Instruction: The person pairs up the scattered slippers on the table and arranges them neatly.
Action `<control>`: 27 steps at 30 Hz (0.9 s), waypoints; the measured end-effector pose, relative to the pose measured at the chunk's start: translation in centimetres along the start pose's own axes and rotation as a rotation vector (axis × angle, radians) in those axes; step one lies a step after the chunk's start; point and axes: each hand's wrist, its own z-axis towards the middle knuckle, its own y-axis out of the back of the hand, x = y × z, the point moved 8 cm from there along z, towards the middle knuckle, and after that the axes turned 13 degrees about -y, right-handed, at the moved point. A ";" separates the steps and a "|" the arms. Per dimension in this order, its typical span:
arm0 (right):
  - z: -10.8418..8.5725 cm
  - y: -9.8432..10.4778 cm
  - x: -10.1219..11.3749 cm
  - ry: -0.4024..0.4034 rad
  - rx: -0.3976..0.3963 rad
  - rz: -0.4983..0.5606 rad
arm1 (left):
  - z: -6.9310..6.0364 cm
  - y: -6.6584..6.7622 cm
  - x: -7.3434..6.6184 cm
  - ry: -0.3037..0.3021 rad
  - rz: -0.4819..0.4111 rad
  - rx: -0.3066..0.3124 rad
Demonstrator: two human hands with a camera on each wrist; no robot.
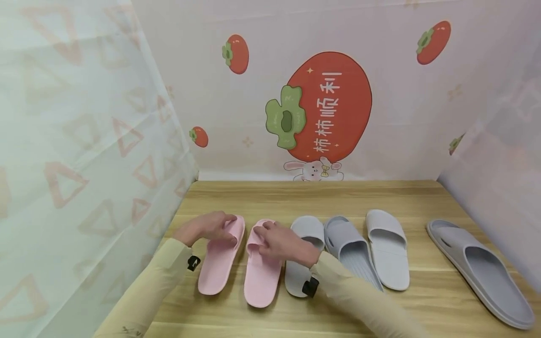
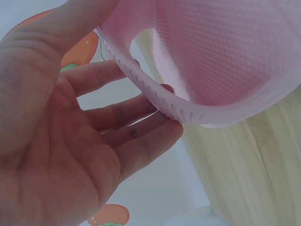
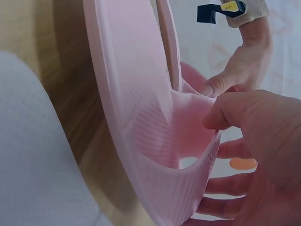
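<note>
Two pink slippers lie side by side at the left of the wooden table, toes toward the back wall. My left hand [image 1: 214,226] is at the strap of the left pink slipper [image 1: 217,267]. In the left wrist view, the fingers [image 2: 136,141] lie along the edge of its strap, with the thumb reaching the strap at the top. My right hand [image 1: 283,240] holds the strap of the right pink slipper [image 1: 260,281]. In the right wrist view, the thumb [image 3: 225,110] is inside that strap, and the fingers lie along its outside.
Right of the pink pair stand a pale grey slipper [image 1: 297,277], partly behind my right wrist, a darker grey slipper [image 1: 357,256] and another pale one [image 1: 390,260]. A large grey slipper [image 1: 492,277] lies near the right wall. Printed cloth [image 1: 401,117] encloses the table.
</note>
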 end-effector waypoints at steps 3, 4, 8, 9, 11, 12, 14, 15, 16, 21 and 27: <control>0.5 0.5 -0.6 -0.016 0.018 0.020 | 0.6 0.6 -0.3 -0.013 -0.008 -0.023; 0.6 0.7 -0.8 -0.022 0.026 0.023 | 0.8 0.7 -0.4 -0.019 -0.014 -0.030; 1.1 1.4 -1.4 -0.036 0.047 0.037 | 1.6 1.2 -0.8 -0.026 -0.019 -0.037; 1.2 1.5 -1.5 -0.037 0.051 0.044 | 1.8 1.3 -0.9 -0.023 -0.022 -0.036; 1.4 1.8 -1.6 -0.031 0.053 0.059 | 2.1 1.5 -1.0 -0.015 -0.022 -0.028; 1.5 1.9 -1.8 -0.027 0.049 0.064 | 2.3 1.6 -1.1 -0.015 -0.024 -0.027; 1.7 2.2 -2.0 -0.013 0.036 0.070 | 2.7 1.8 -1.2 -0.020 -0.016 -0.024; 1.8 2.3 -2.1 -0.005 0.025 0.073 | 2.9 1.9 -1.1 -0.018 -0.011 -0.022; 1.9 2.5 -2.2 -0.001 0.014 0.073 | 3.2 1.9 -1.1 -0.016 -0.008 -0.019; 2.5 3.3 -2.8 -0.003 0.002 0.096 | 3.9 2.5 -1.0 0.022 -0.028 -0.002; 3.4 4.0 -3.3 -0.008 0.019 0.122 | 4.6 3.8 -1.5 -0.004 0.017 -0.003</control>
